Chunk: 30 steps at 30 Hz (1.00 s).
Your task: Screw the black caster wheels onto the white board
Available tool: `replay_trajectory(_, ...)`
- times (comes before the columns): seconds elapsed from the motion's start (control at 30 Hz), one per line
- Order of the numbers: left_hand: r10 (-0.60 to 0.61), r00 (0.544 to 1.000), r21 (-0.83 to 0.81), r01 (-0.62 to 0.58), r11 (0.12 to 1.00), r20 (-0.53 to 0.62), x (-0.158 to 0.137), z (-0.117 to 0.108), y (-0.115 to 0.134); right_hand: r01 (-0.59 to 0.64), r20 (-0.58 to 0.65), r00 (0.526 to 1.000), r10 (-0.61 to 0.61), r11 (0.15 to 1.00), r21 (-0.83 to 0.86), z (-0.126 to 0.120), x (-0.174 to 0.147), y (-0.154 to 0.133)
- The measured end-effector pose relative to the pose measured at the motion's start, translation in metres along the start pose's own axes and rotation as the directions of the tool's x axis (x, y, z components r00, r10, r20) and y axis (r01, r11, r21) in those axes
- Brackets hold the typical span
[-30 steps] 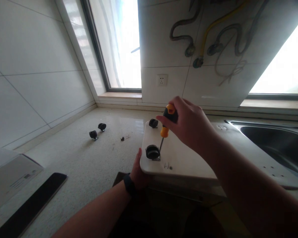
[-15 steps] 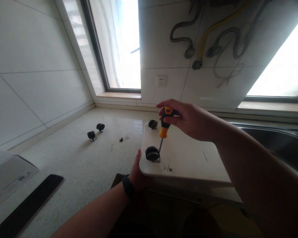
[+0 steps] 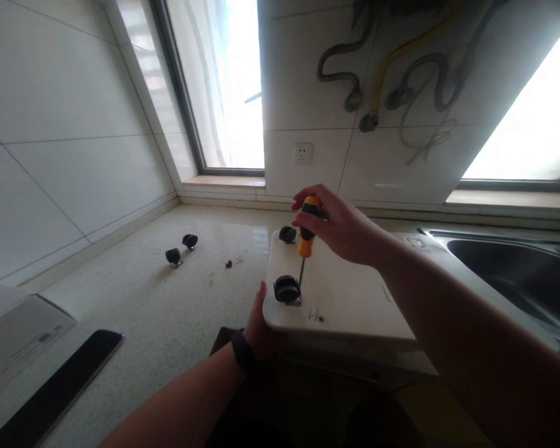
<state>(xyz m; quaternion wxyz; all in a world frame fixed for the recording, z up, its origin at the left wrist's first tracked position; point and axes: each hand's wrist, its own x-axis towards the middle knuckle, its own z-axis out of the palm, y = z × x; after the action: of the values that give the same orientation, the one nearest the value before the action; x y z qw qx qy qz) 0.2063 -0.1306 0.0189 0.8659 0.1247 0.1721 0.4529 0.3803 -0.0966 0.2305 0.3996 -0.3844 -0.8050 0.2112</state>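
Observation:
My right hand (image 3: 329,221) grips the black and yellow handle of a screwdriver (image 3: 307,239). Its shaft points down, the tip at the metal plate of a black caster wheel (image 3: 287,289). That caster sits near the front left corner of a white board (image 3: 350,292) with rounded corners. A second caster (image 3: 287,234) stands at the board's back left corner. With its thumb up along the board's left edge, my left hand (image 3: 260,326) holds that corner; its other fingers are hidden underneath. A dark band circles my left wrist.
Two loose casters (image 3: 173,256) and a little heap of small dark pieces (image 3: 228,264) lie on the speckled countertop (image 3: 168,311). At left are a box (image 3: 28,339) and a long dark strip (image 3: 58,386). A steel sink (image 3: 499,274) is at right; hoses (image 3: 378,81) hang on the wall.
My right hand has turned on the screwdriver's handle and shifted slightly left, and the forearm has swung left. The tip stays at the front caster. My left hand keeps its hold on the board.

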Motion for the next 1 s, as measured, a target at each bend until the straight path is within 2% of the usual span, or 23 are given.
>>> replay_trajectory(0.07, 0.004, 1.000, 0.006, -0.004, 1.000, 0.007, 0.001, -0.002, 0.000, -0.056, 0.119, 0.993, 0.017, 0.942, 0.331, -0.007, 0.000, 0.002)
replay_trajectory(0.1, 0.002, 1.000, 0.007, -0.002, 1.000, 0.016, 0.001, -0.003, 0.000, -0.075, 0.169, 0.986, 0.002, 0.900, 0.429, -0.010, 0.000, 0.003)
replay_trajectory(0.17, -0.002, 1.000, 0.005, 0.002, 1.000, 0.031, 0.002, -0.005, 0.000, -0.083, 0.233, 0.972, -0.037, 0.870, 0.487, -0.016, 0.001, 0.005)
replay_trajectory(0.23, -0.002, 0.999, 0.003, 0.002, 1.000, 0.033, 0.002, -0.006, -0.001, -0.067, 0.238, 0.970, -0.048, 0.889, 0.453, -0.018, 0.002, 0.007)
replay_trajectory(0.3, 0.006, 1.000, 0.004, -0.006, 1.000, 0.023, 0.002, -0.005, -0.001, -0.037, 0.176, 0.984, -0.032, 0.928, 0.370, -0.016, 0.003, 0.009)
replay_trajectory(0.4, 0.013, 1.000, -0.002, -0.013, 1.000, 0.019, 0.000, -0.002, -0.001, 0.030, -0.047, 0.999, -0.026, 0.994, 0.102, -0.007, 0.004, 0.010)
replay_trajectory(0.5, 0.022, 0.999, -0.010, -0.022, 1.000, 0.029, -0.001, 0.001, -0.001, 0.035, -0.284, 0.952, -0.111, 0.965, -0.261, 0.001, 0.003, 0.008)
replay_trajectory(0.57, 0.019, 1.000, -0.011, -0.019, 1.000, 0.021, -0.001, 0.003, 0.000, -0.001, -0.320, 0.936, -0.147, 0.908, -0.419, 0.003, 0.002, 0.005)
replay_trajectory(0.67, 0.004, 1.000, -0.006, -0.004, 1.000, 0.010, -0.001, 0.004, 0.000, -0.026, -0.244, 0.964, -0.104, 0.878, -0.478, 0.000, 0.001, 0.002)
replay_trajectory(0.73, 0.009, 1.000, 0.004, -0.009, 1.000, 0.006, -0.001, 0.004, 0.000, -0.009, -0.153, 0.987, -0.047, 0.938, -0.346, -0.005, 0.000, 0.003)
replay_trajectory(0.8, 0.018, 1.000, 0.010, -0.018, 1.000, -0.003, -0.001, 0.004, -0.001, 0.024, 0.009, 1.000, -0.023, 0.999, -0.046, -0.010, -0.001, 0.006)
replay_trajectory(0.87, 0.020, 1.000, 0.009, -0.020, 1.000, -0.002, 0.000, 0.003, -0.001, 0.017, 0.183, 0.981, -0.068, 0.964, 0.264, -0.016, -0.002, 0.010)
replay_trajectory(0.9, 0.023, 1.000, 0.008, -0.023, 1.000, 0.003, 0.000, 0.002, -0.001, -0.003, 0.243, 0.966, -0.091, 0.933, 0.361, -0.018, -0.001, 0.012)
replay_trajectory(0.93, 0.025, 1.000, 0.007, -0.025, 1.000, 0.009, 0.000, 0.001, -0.001, -0.026, 0.280, 0.955, -0.099, 0.911, 0.411, -0.020, -0.001, 0.013)
replay_trajectory(1.0, 0.030, 0.999, 0.009, -0.030, 1.000, 0.017, 0.001, 0.000, -0.001, -0.058, 0.285, 0.956, -0.063, 0.916, 0.397, -0.022, 0.001, 0.014)
